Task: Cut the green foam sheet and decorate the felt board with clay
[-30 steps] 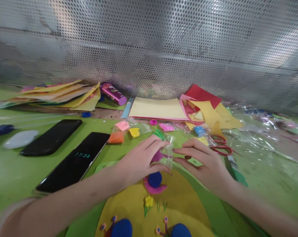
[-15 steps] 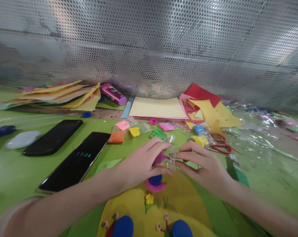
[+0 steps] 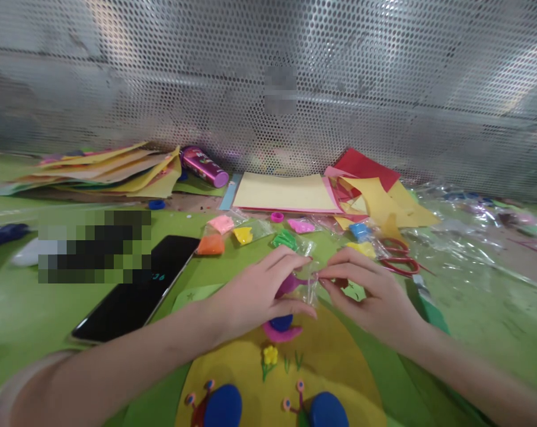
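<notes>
My left hand (image 3: pixel 251 290) is closed round a small clear plastic bag (image 3: pixel 312 293) with purple modelling clay (image 3: pixel 290 286) inside. A thin strand of the clay stretches toward the bag's mouth. At that end, the thumb and forefinger of my right hand (image 3: pixel 368 287) pinch the strand's tip. Below both hands lies a yellow rounded sheet (image 3: pixel 331 350) with clay figures: a pink crescent with a blue disc (image 3: pixel 283 332), a yellow flower (image 3: pixel 270 356) and two blue oval shapes (image 3: pixel 223 406) beside stalked eyes.
Bagged clay in several colours, such as green (image 3: pixel 285 239) and orange (image 3: pixel 211 245), lies beyond my hands. Red scissors (image 3: pixel 399 264) are at the right, near crumpled plastic (image 3: pixel 464 249). A phone (image 3: pixel 135 290) lies left. Paper stacks (image 3: pixel 280 191) and a purple tub (image 3: pixel 204 167) stand before a perforated metal wall (image 3: pixel 197 77).
My right thumb and forefinger have come together in a tighter pinch at the bag's mouth. My left hand stays in nearly the same place with the bag.
</notes>
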